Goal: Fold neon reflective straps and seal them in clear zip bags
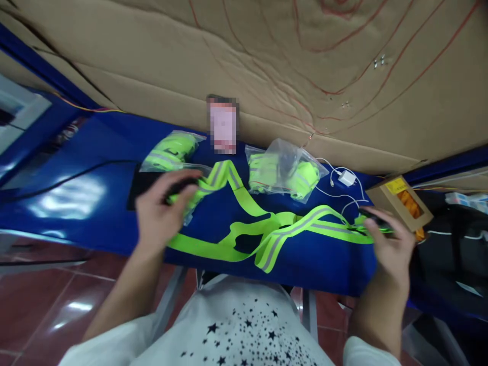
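A neon yellow-green strap harness with grey reflective stripes (244, 202) lies twisted across the blue table. On one side my left hand (162, 206) is closed around a black part of it, probably a buckle, with bright strap hanging about the fingers. At the opposite side my right hand (392, 239) grips another black piece where the straps come together. The bands between the hands loop and cross, partly lifted off the surface. Exactly what sits inside each grip is partly hidden by the fingers.
Behind the straps lie clear bags of folded neon straps (171, 151), with more bagged straps (282, 170) further right. A phone (223, 124) leans on the cardboard wall (152, 61). A white charger (346, 177) with cable and a cardboard box (402, 203) stand at right.
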### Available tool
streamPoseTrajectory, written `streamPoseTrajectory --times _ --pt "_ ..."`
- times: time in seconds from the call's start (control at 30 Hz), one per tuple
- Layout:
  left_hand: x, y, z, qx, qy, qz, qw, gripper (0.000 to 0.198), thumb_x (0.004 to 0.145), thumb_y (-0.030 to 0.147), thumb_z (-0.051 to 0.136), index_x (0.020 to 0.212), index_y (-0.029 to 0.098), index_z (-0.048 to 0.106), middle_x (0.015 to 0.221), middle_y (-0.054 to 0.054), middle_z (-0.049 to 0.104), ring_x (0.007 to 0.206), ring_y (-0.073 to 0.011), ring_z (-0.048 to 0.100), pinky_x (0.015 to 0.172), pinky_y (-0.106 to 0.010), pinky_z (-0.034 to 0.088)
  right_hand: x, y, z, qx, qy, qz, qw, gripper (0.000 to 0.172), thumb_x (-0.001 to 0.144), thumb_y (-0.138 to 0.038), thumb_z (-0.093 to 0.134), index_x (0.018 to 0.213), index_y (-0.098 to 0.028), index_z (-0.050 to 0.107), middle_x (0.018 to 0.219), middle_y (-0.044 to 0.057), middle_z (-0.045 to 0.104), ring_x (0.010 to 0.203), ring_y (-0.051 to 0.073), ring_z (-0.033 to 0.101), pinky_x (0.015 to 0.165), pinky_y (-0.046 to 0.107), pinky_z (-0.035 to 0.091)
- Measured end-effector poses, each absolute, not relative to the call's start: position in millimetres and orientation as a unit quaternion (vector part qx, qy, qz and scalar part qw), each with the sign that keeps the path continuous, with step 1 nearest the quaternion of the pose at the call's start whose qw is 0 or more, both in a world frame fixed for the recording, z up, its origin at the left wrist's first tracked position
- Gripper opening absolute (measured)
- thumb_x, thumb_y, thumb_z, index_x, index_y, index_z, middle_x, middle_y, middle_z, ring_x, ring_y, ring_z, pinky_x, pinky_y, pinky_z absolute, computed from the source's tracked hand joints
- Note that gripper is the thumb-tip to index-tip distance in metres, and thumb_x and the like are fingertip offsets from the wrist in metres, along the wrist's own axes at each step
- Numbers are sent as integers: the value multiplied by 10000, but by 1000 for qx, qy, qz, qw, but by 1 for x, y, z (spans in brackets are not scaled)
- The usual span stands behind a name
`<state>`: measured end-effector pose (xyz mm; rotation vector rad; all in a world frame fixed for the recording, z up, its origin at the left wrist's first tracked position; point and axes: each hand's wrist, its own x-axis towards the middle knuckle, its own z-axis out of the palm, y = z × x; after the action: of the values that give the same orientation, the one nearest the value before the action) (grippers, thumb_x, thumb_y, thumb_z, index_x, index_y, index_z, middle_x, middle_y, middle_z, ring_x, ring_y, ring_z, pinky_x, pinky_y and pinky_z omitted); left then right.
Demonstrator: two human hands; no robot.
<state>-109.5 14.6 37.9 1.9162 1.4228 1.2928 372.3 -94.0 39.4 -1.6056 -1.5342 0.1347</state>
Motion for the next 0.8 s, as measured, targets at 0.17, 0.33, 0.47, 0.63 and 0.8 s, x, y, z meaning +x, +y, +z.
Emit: streamPoseTrajectory --times 0.17,0.33,0.47,0.63,0.8 --pt "-43 -17 52 914 258 263 169 553 991 3 427 1514 171 493 1488 -124 598 1400 -235 573 1180 -413 518 283 -86 56 -478 -797 124 348 417 982 -139 605 1367 -282 676 1266 101 691 1179 267 658 988 461 551" --pt "-19 -16 50 947 201 241 65 578 1002 9 445 1569 102 377 1500 -179 583 1462 -276 512 1182 -440 524 247 -84 58 -407 -824 127 373 559 975 -31 547 1475 -279 591 1314 109 641 1260 268 606 1035 488 543" --pt "-19 -14 47 950 210 228 26 530 1000 12 459 1526 57 419 1498 -199 582 1472 -287 499 1187 -439 517 243 -85 58 -399 -820 131 388 602 956 6 559 1482 -285 583 1312 102 634 1260 258 606 1037 475 553" --pt "-17 -17 47 955 210 207 -9 489 993 12 474 1482 20 463 1490 -204 590 1444 -301 530 1184 -421 516 239 -86 57 -398 -821 147 381 665 931 59 551 1509 -270 554 1319 107 628 1269 247 599 1073 471 548" --pt "-14 -18 44 952 225 205 -6 495 993 14 458 1487 31 450 1480 -213 595 1424 -300 553 1154 -427 542 233 -87 53 -394 -827 146 374 676 931 36 572 1540 -253 522 1317 118 636 1281 261 594 1081 473 558"
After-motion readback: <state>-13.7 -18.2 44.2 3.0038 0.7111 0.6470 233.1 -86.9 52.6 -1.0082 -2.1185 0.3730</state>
